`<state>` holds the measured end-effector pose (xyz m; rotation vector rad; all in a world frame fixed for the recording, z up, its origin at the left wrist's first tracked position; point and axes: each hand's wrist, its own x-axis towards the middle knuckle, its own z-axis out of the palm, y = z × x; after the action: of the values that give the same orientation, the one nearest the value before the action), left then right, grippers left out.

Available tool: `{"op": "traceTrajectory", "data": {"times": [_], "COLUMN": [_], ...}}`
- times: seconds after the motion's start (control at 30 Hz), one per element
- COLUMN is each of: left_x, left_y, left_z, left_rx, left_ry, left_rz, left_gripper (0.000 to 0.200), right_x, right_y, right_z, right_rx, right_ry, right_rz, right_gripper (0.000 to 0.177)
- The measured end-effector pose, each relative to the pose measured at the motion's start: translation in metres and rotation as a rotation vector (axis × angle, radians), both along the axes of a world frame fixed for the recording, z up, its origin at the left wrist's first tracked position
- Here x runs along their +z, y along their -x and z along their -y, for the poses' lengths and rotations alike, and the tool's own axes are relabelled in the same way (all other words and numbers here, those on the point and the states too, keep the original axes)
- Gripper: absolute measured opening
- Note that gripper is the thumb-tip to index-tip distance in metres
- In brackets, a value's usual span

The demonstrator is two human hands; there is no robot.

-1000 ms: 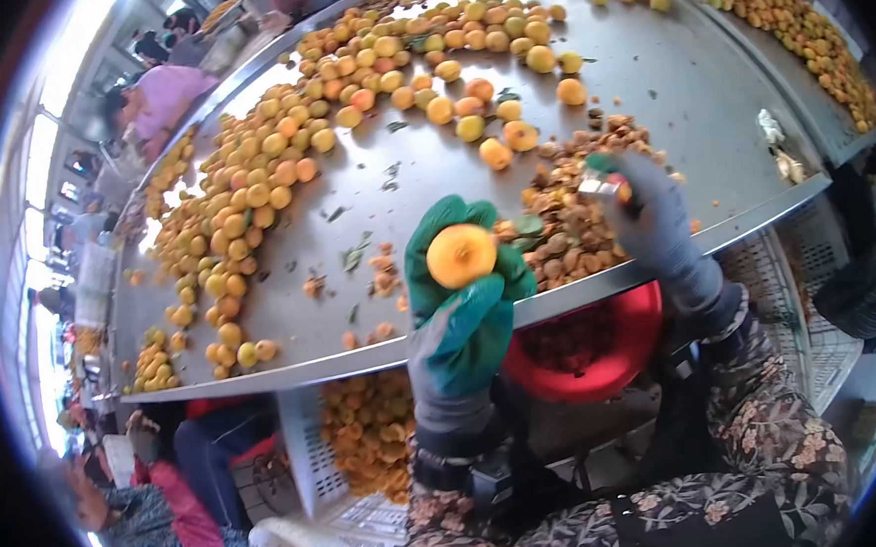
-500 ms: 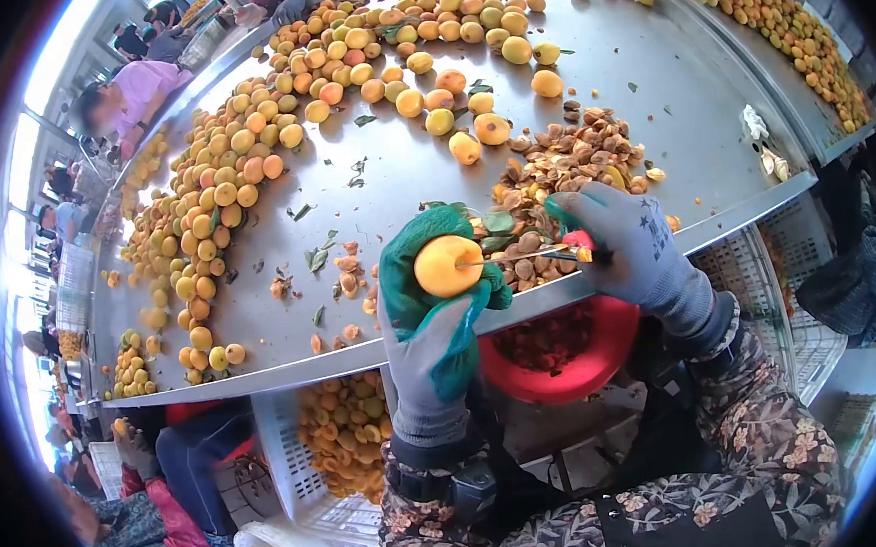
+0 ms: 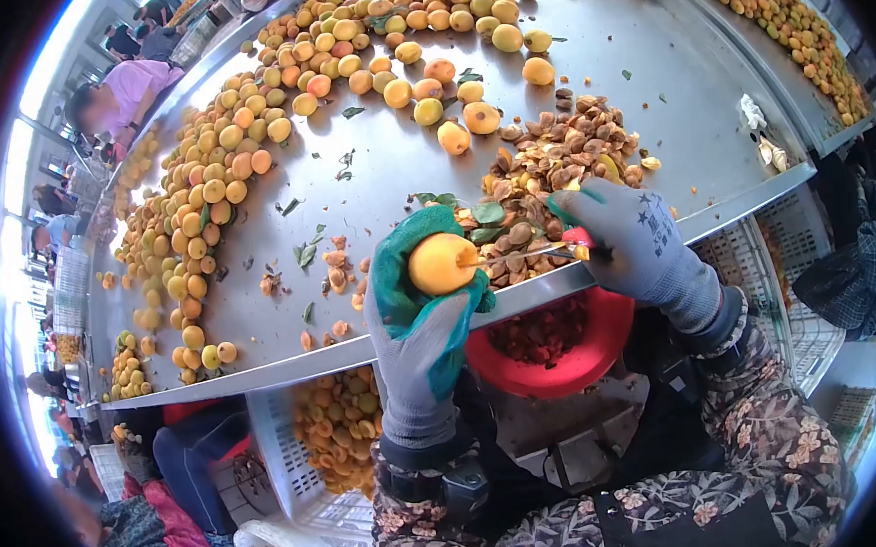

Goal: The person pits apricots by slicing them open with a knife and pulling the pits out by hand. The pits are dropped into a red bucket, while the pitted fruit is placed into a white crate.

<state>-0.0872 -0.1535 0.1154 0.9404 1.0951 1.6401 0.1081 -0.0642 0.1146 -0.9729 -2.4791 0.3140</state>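
Observation:
My left hand (image 3: 418, 309), in a grey and green glove, is wrapped round a yellow-orange apricot (image 3: 441, 263) above the table's near edge. My right hand (image 3: 634, 238), gloved in grey, grips a thin metal tool with a red handle (image 3: 577, 236). The tool's shaft points left and its tip meets the apricot's right side; whether it has gone in is too small to tell. Behind the hands lies a heap of brown pits (image 3: 575, 147). A red bowl (image 3: 552, 374) with dark red contents sits below the table edge.
Many apricots (image 3: 219, 166) spread over the metal table (image 3: 374, 178), with leaves and scraps among them. White crates stand under the edge, one holding apricot halves (image 3: 337, 427). A person in pink (image 3: 127, 97) is across at the left; another person's legs (image 3: 205, 464) show lower left.
Both hands stay closed on the apricot and the tool. My left hand and the apricot have shifted slightly left in view. Much of the scene has also shifted slightly left.

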Motion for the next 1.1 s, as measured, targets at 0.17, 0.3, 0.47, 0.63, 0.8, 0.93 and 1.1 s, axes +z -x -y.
{"op": "traceTrajectory", "data": {"times": [0.17, 0.3, 0.47, 0.63, 0.8, 0.93, 1.1], "left_x": [0.007, 0.004, 0.0, 0.0, 0.006, 0.007, 0.011], "left_y": [0.002, 0.005, 0.005, 0.006, 0.008, 0.006, 0.0], "left_z": [0.001, 0.004, 0.01, 0.012, 0.01, 0.01, 0.012], "left_rx": [-0.011, -0.044, -0.086, -0.193, -0.28, -0.254, -0.077], "left_ry": [0.055, 0.105, 0.048, 0.148, 0.213, 0.209, 0.219], "left_rz": [0.071, 0.075, 0.136, 0.365, 0.466, 0.447, 0.188], "left_gripper": [0.047, 0.044, 0.043, 0.041, 0.056, 0.06, 0.059], "right_x": [-0.002, 0.0, 0.0, -0.005, -0.018, -0.006, -0.007], "right_y": [0.005, 0.006, 0.006, 0.009, 0.009, 0.002, -0.005], "right_z": [0.004, 0.006, 0.007, 0.009, -0.003, -0.003, -0.003], "right_rx": [-0.089, -0.103, -0.125, -0.132, -0.22, -0.127, 0.068], "right_ry": [-0.1, -0.185, -0.194, -0.207, -0.076, 0.011, 0.002], "right_rz": [0.005, -0.002, 0.033, -0.018, -0.247, -0.257, -0.139], "right_gripper": [0.023, 0.026, 0.032, 0.036, 0.037, 0.035, 0.035]}}
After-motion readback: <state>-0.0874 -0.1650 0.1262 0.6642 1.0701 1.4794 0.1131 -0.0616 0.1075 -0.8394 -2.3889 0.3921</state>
